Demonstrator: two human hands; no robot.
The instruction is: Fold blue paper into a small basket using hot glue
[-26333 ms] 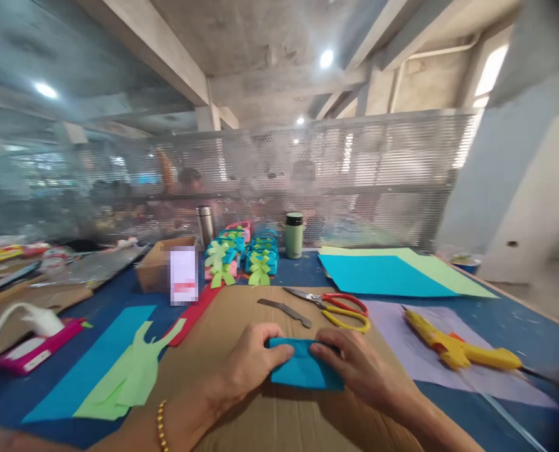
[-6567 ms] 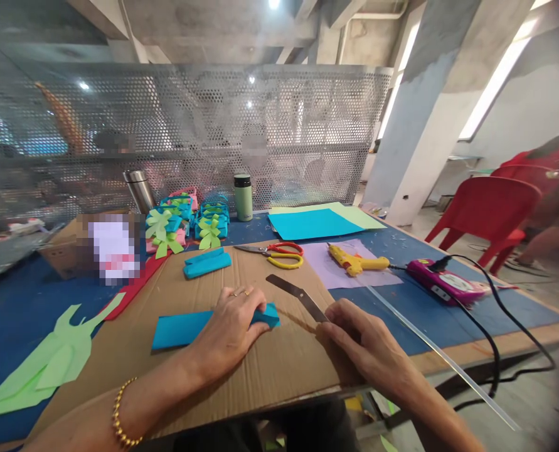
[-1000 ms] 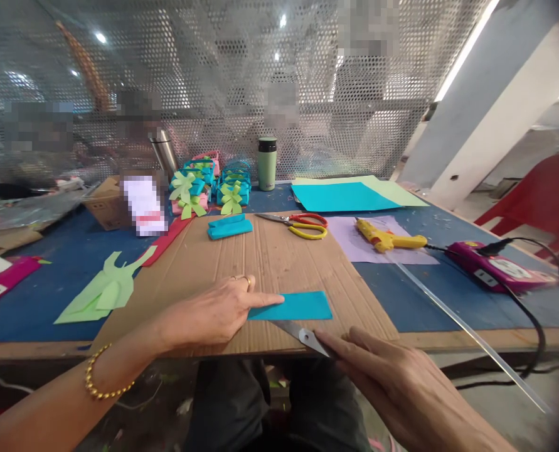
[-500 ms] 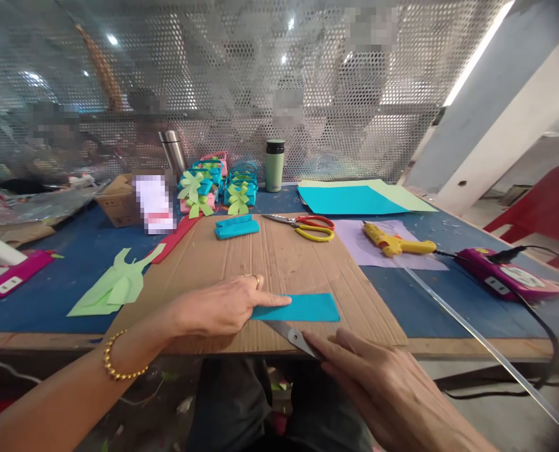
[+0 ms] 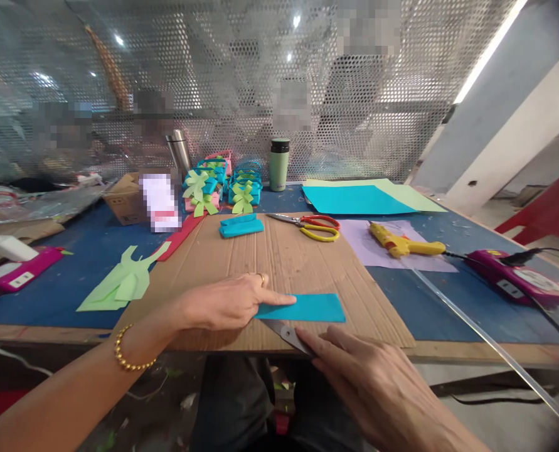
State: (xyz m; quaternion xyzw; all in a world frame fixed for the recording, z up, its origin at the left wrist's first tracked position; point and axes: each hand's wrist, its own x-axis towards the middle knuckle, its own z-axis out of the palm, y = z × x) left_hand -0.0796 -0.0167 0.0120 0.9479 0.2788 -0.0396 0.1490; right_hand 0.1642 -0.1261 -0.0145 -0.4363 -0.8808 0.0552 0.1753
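Note:
A blue paper strip [image 5: 321, 307] lies flat on a sheet of cardboard [image 5: 199, 251] near the table's front edge. My left hand [image 5: 234, 304] holds it down, index finger stretched along its top and the other fingers curled over its left end, which is hidden. In my right hand [image 5: 354, 364] is a pair of scissors [image 5: 287, 333], closed, gripped so that the handles are out of sight. Their blades point left and meet the strip's near edge by my left fingers. Behind the strip lies a folded blue paper piece [image 5: 241, 226].
Red-and-yellow-handled scissors [image 5: 319, 227] lie at the cardboard's back edge. On the right are a yellow glue gun [image 5: 404, 243] with a long clear glue stick and a purple power strip [image 5: 519, 276]. Light green paper cutouts [image 5: 119, 282] lie left; small decorated baskets [image 5: 244, 191] and a green tumbler [image 5: 279, 166] stand behind.
The view has shifted slightly, moving the table's things to the right in the picture. The scissors in my right hand have slid a little left along the strip's near edge.

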